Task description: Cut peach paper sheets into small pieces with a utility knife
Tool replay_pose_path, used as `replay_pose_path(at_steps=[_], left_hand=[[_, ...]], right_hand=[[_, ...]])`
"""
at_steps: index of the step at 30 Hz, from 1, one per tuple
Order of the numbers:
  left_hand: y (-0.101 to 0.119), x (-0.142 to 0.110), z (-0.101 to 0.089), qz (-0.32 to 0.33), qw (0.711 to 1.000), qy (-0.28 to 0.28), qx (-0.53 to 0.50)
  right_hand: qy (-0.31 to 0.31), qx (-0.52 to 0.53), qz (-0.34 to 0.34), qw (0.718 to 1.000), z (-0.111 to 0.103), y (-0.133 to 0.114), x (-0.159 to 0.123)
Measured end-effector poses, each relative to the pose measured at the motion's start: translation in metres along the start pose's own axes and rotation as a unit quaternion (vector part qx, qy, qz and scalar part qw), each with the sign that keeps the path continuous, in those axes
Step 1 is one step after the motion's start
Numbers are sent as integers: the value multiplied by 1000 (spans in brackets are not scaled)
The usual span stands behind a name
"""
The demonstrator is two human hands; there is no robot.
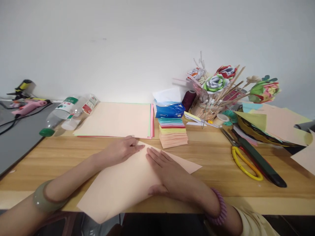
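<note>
A pale peach sheet of paper lies slantwise at the table's front, its near corner reaching past the edge. It appears folded over, with a pointed flap sticking out to the right. My left hand is at its far edge, fingers curled and the tips partly hidden, pinching or pressing the paper there. Flat on the paper, my right hand has its fingers stretched toward the left one and its thumb apart. A small gap separates the two hands' fingertips.
Behind the hands lie a stack of large paper, a pile of small coloured sheets and a tissue pack. Scissors and paper flowers are on the right. Plastic bottles and a pink glue gun stay left.
</note>
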State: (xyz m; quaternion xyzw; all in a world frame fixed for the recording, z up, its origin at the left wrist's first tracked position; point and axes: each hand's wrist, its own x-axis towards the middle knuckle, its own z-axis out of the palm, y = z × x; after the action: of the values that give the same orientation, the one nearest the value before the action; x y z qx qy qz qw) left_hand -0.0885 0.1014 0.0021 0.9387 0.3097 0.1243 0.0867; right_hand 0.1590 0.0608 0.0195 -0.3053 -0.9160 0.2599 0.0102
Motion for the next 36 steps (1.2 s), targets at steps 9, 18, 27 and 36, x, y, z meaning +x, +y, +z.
replay_pose_path(at_steps=[9,18,27,36], left_hand=[[-2,0,2,-27,1000,4,1],[8,2,-5,-51,998,-30,-6],[-4,-8,1,-52,998,-41,-24],[-1,-6,0,-77,994,-55,-47]], right_hand=[[9,2,-7,1000,-1,-2,0],[34,1,-12,999,1,-3,-4],[41,-23,23,999,1,3,-40],[74,-151,175,970,1,36,-109]])
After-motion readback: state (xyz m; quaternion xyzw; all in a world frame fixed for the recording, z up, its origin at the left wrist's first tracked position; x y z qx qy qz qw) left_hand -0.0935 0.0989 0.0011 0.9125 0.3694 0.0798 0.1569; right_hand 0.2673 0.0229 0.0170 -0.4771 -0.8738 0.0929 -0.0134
